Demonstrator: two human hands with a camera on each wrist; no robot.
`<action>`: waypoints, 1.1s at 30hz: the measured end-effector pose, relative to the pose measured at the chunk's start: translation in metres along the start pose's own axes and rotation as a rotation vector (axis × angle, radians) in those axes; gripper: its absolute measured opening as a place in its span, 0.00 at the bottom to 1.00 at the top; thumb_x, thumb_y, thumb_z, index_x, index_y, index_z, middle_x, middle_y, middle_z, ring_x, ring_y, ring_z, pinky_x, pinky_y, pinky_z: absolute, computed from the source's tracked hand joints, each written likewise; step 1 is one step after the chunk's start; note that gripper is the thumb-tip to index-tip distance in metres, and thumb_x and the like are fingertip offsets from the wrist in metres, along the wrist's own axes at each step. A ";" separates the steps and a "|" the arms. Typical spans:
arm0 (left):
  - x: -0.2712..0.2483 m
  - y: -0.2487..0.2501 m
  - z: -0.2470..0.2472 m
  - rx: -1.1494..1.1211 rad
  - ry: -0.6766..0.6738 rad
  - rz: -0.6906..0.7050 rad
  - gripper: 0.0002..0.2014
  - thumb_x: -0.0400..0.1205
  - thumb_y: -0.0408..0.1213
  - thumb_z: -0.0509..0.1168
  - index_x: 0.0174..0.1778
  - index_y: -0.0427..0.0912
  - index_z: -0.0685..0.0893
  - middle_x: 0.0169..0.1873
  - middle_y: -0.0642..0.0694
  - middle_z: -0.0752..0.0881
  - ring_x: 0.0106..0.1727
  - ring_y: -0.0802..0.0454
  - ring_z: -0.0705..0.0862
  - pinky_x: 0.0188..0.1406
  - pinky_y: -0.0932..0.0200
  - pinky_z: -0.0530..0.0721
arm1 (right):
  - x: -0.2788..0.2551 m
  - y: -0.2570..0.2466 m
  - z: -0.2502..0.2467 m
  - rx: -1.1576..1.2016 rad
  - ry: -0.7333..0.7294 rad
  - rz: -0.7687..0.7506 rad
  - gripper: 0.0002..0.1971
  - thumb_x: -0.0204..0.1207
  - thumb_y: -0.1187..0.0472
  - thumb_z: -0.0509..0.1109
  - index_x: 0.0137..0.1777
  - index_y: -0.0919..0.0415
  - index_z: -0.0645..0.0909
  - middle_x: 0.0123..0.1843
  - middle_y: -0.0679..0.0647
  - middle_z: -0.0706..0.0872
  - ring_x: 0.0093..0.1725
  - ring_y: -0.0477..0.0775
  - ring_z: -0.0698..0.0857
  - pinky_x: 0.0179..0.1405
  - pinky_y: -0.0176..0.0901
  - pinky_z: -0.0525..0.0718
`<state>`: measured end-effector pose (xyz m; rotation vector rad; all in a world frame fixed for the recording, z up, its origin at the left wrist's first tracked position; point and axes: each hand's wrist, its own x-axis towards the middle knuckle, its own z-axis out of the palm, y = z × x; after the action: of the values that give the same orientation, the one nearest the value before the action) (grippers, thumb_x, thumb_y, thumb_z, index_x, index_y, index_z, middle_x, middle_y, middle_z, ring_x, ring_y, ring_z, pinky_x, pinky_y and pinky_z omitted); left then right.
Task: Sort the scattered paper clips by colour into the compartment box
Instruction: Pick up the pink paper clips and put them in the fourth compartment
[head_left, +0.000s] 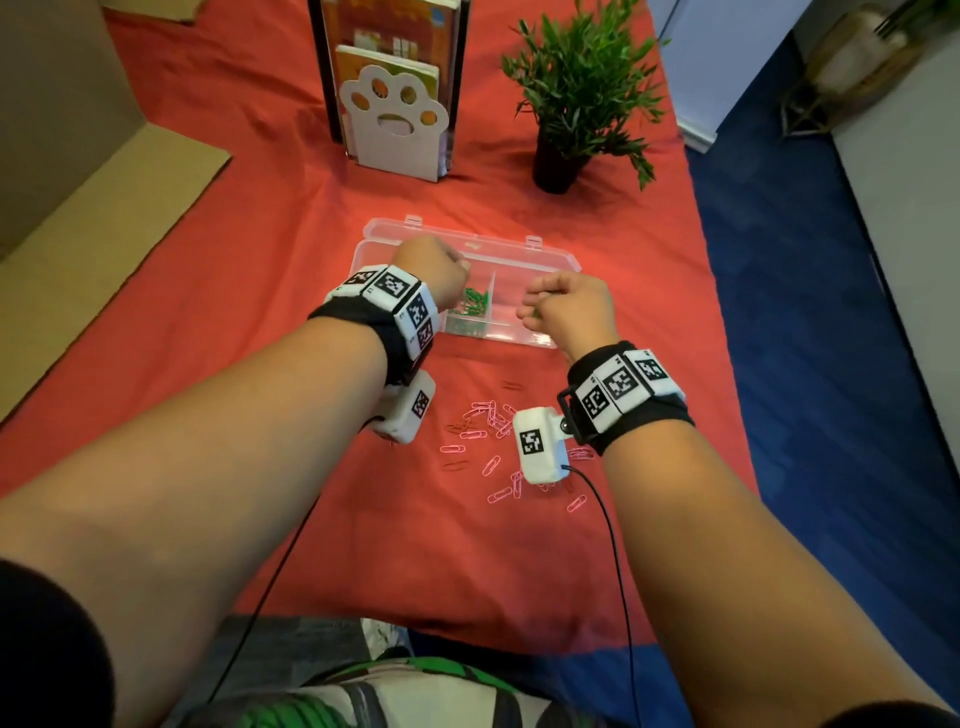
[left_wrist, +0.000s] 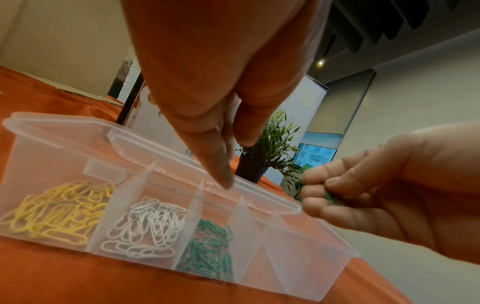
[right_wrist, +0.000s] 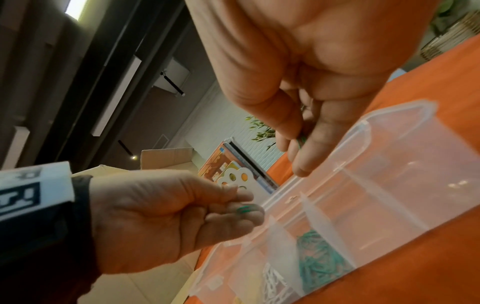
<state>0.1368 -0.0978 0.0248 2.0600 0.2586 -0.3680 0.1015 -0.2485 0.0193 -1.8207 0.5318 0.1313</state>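
Observation:
A clear compartment box (head_left: 524, 253) lies open on the red cloth. Its compartments hold yellow clips (left_wrist: 57, 214), white clips (left_wrist: 148, 226) and green clips (left_wrist: 207, 246), seen from above as a green heap (head_left: 475, 306). My left hand (head_left: 436, 265) hovers over the box with fingers bunched downward (left_wrist: 228, 164); in the right wrist view it pinches green clips (right_wrist: 244, 208). My right hand (head_left: 550, 306) hangs over the box's right end, fingers curled round more green clips (left_wrist: 332, 199), one showing between thumb and fingers (right_wrist: 300, 142). Pink clips (head_left: 488, 441) lie scattered near me.
A potted plant (head_left: 576, 104) stands behind the box at the right, a paw-shaped white book stand (head_left: 395, 119) behind it in the middle. Cardboard (head_left: 104, 208) lies at the left. The cloth's right edge (head_left: 727, 364) meets blue carpet. Two cables trail toward me.

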 end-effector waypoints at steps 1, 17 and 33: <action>-0.002 0.003 -0.001 0.028 0.009 0.014 0.11 0.79 0.35 0.61 0.49 0.36 0.88 0.48 0.34 0.90 0.52 0.38 0.88 0.57 0.47 0.86 | 0.002 -0.003 0.006 0.006 -0.026 -0.002 0.14 0.74 0.80 0.55 0.40 0.64 0.79 0.34 0.57 0.83 0.33 0.52 0.85 0.29 0.33 0.85; -0.082 -0.079 -0.008 0.331 -0.077 0.092 0.08 0.75 0.36 0.71 0.49 0.42 0.90 0.46 0.42 0.91 0.50 0.47 0.88 0.48 0.64 0.76 | -0.053 0.047 -0.008 -0.453 -0.049 -0.154 0.10 0.75 0.69 0.64 0.48 0.59 0.86 0.45 0.52 0.87 0.44 0.47 0.82 0.51 0.35 0.80; -0.114 -0.108 0.041 0.694 -0.176 0.331 0.12 0.76 0.37 0.68 0.54 0.46 0.87 0.48 0.39 0.83 0.52 0.39 0.83 0.54 0.52 0.81 | -0.130 0.130 0.012 -0.953 -0.188 -0.502 0.10 0.66 0.73 0.65 0.47 0.64 0.78 0.48 0.61 0.79 0.50 0.64 0.78 0.48 0.52 0.78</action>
<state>-0.0112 -0.0839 -0.0405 2.6679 -0.3692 -0.4722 -0.0668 -0.2285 -0.0537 -2.7685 -0.1951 0.2328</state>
